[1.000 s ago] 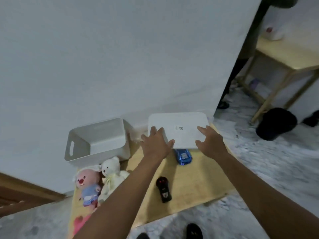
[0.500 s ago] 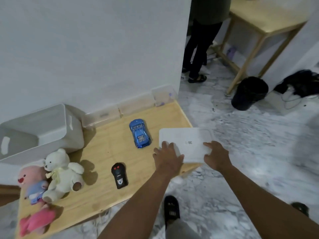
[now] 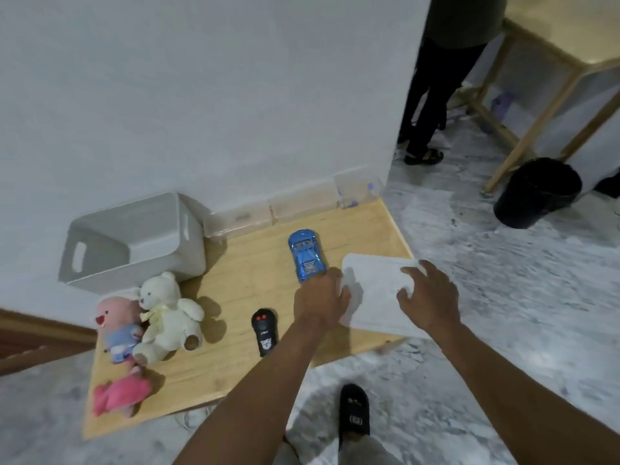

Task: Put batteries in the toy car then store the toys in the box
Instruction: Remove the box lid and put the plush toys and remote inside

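Whereas half a second ago the white lid (image 3: 375, 297) overhung the front-right corner of the worktop (image 3: 241, 280), it now lies further onto the board, at 3 o'clock of the blue toy car (image 3: 306, 255). The left hand (image 3: 320, 302) curls over its left edge; the right hand (image 3: 427, 297), fingers spread, presses its right edge. The car lies belly-up, unmoved. The white box (image 3: 134, 243) stands open at 10 o'clock, against the wall. Marble floor surrounds.

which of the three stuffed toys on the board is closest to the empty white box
The white teddy bear. It sits right beside the white box; the pink-faced plush in blue is a little further out and the bright pink plush lies near the board's front edge.
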Demonstrator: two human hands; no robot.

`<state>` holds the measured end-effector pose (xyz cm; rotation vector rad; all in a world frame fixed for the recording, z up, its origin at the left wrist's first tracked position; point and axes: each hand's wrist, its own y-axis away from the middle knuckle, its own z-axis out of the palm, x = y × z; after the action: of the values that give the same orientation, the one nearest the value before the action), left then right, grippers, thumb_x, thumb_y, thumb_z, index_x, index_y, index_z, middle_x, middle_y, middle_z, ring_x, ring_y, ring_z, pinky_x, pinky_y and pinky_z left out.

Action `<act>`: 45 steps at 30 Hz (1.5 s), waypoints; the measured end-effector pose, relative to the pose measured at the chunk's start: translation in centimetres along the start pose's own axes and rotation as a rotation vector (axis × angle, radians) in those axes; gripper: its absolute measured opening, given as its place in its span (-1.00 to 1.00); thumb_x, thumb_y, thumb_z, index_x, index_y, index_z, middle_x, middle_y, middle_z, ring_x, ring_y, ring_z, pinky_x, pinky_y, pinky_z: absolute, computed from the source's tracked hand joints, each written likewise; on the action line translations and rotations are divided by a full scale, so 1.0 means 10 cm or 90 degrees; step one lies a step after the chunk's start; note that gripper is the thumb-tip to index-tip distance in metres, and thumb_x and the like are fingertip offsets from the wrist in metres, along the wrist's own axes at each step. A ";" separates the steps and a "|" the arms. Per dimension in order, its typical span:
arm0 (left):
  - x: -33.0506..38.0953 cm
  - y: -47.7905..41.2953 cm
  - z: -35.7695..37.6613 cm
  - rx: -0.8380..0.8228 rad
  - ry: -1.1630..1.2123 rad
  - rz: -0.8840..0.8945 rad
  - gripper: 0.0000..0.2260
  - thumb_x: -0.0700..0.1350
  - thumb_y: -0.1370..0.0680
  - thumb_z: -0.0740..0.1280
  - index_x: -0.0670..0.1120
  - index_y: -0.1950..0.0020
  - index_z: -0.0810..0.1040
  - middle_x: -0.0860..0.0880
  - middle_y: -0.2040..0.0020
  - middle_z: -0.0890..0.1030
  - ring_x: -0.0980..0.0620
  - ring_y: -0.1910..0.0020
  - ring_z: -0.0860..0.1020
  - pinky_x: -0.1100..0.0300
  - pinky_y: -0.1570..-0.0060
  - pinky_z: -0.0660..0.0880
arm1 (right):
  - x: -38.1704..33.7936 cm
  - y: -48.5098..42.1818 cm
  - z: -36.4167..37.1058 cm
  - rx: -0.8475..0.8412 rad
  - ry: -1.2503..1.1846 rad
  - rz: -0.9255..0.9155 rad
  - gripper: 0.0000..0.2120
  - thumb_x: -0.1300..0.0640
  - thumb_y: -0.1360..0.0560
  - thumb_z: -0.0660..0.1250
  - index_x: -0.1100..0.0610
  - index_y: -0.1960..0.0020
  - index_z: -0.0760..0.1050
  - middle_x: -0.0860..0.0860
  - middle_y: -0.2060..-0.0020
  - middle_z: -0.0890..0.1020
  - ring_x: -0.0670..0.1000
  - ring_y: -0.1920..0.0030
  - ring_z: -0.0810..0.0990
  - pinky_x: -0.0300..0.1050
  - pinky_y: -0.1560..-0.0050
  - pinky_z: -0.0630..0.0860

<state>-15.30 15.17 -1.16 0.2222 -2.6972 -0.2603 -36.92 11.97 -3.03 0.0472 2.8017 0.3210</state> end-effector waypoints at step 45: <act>-3.95 0.44 -2.85 0.468 0.153 -0.126 -0.49 0.13 -0.54 0.35 0.04 -0.44 0.31 -0.14 -0.35 0.38 -0.20 -0.03 0.59 0.09 0.21 0.48 | -5.64 0.33 0.36 0.142 -0.199 -0.365 -0.15 -0.10 -0.40 0.42 -0.10 -0.56 0.07 0.08 -0.25 0.57 0.25 -0.18 0.50 0.16 -0.17 0.47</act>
<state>31.73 22.90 9.79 0.6820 -2.4132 0.6741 17.70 12.13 11.84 -0.5884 2.3936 -0.1268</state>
